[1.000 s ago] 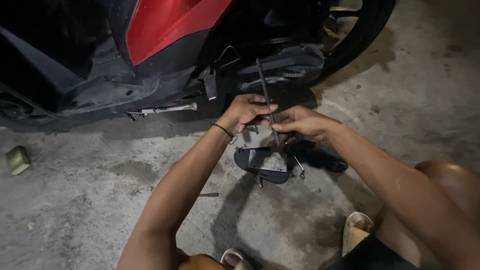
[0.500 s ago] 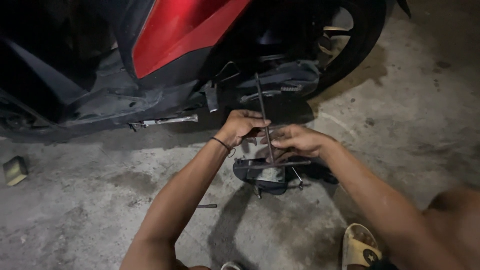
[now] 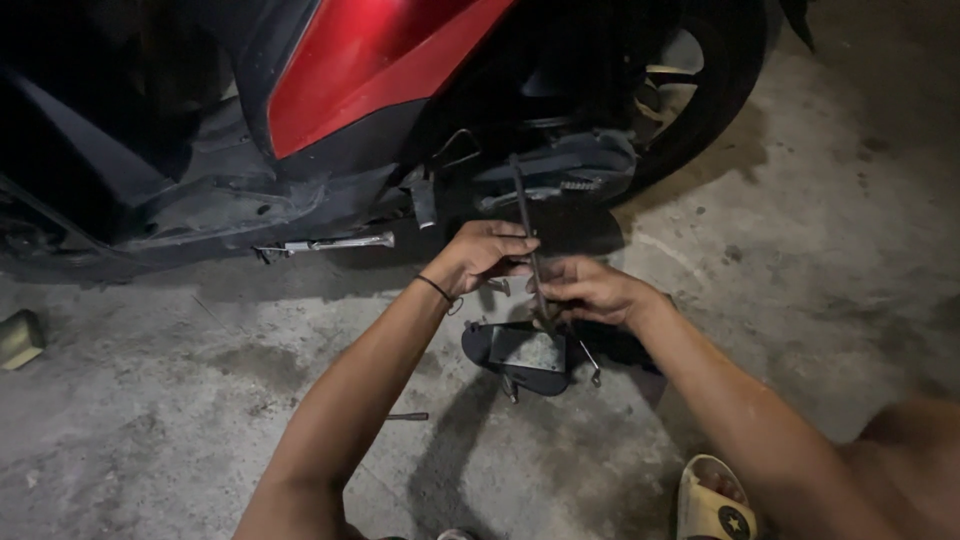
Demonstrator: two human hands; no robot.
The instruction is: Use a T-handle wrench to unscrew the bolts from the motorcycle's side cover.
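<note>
Dark metal rod stands near-upright, top tilted slightly left, both hands gripping it.

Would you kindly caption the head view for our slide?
Both hands, left hand and right hand, grip a thin dark rod beside a red scooter.

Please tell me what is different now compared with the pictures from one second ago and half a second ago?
Little changed. The view drifted, so the hands, the scooter and the sandal sit slightly differently in the picture. The left hand and right hand keep gripping the thin dark rod, upright over the black part on the concrete floor. Nothing was let go. The red scooter and the yellow sandal appear unmoved.
</note>
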